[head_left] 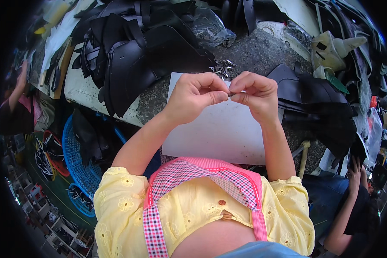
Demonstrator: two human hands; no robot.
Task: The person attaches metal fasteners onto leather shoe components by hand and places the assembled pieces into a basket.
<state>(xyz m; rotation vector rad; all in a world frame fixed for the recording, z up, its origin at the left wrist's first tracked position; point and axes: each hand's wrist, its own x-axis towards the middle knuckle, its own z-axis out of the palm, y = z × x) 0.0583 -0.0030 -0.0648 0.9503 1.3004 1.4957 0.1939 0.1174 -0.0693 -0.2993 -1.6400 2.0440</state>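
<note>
Above a white board [215, 133], my left hand [197, 95] and my right hand [258, 94] meet, fingertips nearly touching. Both are closed in a pinch around one tiny dark piece [231, 93], too small and too covered to name its kind. Just beyond my fingertips, several small shiny metal fittings [223, 69] lie loose on the speckled grey tabletop [249, 50]. Stacked black leather-like cut pieces [137, 64] rise to the left of my hands. More black cut pieces [314, 92] lie in a pile close by on the right.
A clear plastic bag [210, 28] lies at the back. A cream-coloured container [329, 49] stands at the far right. Below the table's left side is a blue plastic basket [75, 152] holding dark pieces. People's arms show at left [19, 86] and lower right [346, 210].
</note>
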